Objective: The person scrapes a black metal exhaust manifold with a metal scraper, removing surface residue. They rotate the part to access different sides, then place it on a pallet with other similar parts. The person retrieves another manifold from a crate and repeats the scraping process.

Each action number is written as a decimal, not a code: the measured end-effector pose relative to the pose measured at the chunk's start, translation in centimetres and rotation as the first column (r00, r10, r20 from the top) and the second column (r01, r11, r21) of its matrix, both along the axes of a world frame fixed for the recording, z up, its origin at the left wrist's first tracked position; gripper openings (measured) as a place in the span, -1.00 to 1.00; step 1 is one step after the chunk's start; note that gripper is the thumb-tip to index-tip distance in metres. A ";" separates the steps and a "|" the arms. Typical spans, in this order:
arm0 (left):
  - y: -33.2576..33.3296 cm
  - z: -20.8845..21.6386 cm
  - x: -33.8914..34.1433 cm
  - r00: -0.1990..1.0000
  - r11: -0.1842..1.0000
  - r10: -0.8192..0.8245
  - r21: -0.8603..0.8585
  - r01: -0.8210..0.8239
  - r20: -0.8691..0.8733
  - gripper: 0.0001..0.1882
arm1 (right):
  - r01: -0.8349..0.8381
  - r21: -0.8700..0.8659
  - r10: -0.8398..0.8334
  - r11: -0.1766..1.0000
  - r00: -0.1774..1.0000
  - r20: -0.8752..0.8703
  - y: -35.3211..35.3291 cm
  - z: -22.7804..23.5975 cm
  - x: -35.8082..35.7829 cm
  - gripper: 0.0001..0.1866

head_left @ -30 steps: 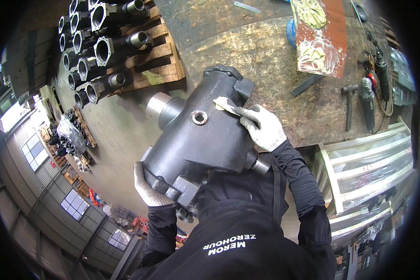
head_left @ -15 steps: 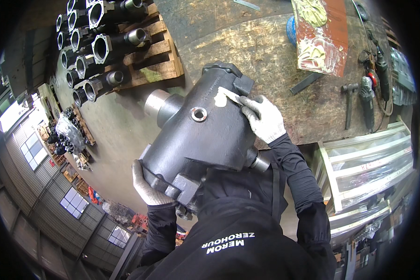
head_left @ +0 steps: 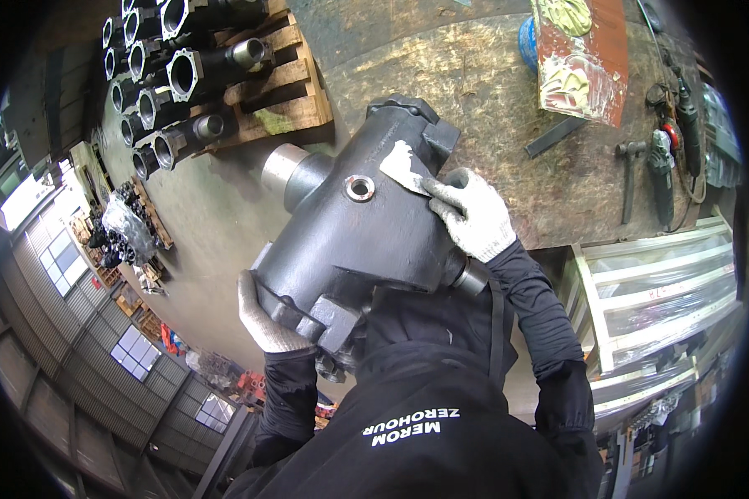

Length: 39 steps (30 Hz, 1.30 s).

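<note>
A large black cast-metal housing [head_left: 316, 245] lies at a slant before me, its bare steel stub [head_left: 283, 169] pointing left. A ringed threaded hole [head_left: 359, 189] shows in its upper face. My left hand [head_left: 266, 320], in a whitish knit glove, grips the near left end; its fingertips are partly hidden by the casting. The gloved right hand [head_left: 474, 218] pinches a putty knife [head_left: 414, 180], whose blade lies flat on the housing right of the hole. Cream-coloured putty [head_left: 399, 156] forms a smooth patch along the blade.
On the worn workbench [head_left: 441, 75] lies a reddish board [head_left: 595, 50] smeared with putty, with a flat metal bar [head_left: 555, 137] nearby. A hammer [head_left: 629, 179] and an angle grinder [head_left: 662, 175] are farther right. Black castings [head_left: 183, 75] fill a wooden pallet [head_left: 304, 91]; a white crate [head_left: 657, 291] stands right.
The putty knife has turned and slid slightly down the housing, and the putty patch is now broader and smoother. My left hand keeps its hold. The whole view has shifted slightly.
</note>
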<state>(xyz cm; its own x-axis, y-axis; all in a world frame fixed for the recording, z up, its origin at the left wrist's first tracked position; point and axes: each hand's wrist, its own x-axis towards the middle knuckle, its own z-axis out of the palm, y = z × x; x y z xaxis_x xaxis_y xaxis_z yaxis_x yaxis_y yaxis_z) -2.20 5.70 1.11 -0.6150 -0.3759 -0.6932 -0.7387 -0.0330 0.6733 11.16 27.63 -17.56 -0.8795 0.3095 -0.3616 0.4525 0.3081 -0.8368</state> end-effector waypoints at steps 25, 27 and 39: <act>-0.2 -0.4 0.4 1.000 0.999 -0.023 0.033 0.024 -0.012 -0.41 | -0.001 0.053 0.002 0.999 1.000 -0.024 -1.6 3.4 1.8 -0.65; 0.0 -0.4 0.3 1.000 0.998 -0.018 0.065 0.019 -0.014 -0.41 | 0.000 0.104 0.004 0.995 0.999 -0.038 -1.9 4.0 1.8 -0.66; 1.1 0.0 0.1 1.000 0.997 -0.018 0.073 0.018 0.002 -0.39 | 0.084 -0.001 -0.084 0.997 0.996 0.005 -1.1 4.6 1.9 -0.63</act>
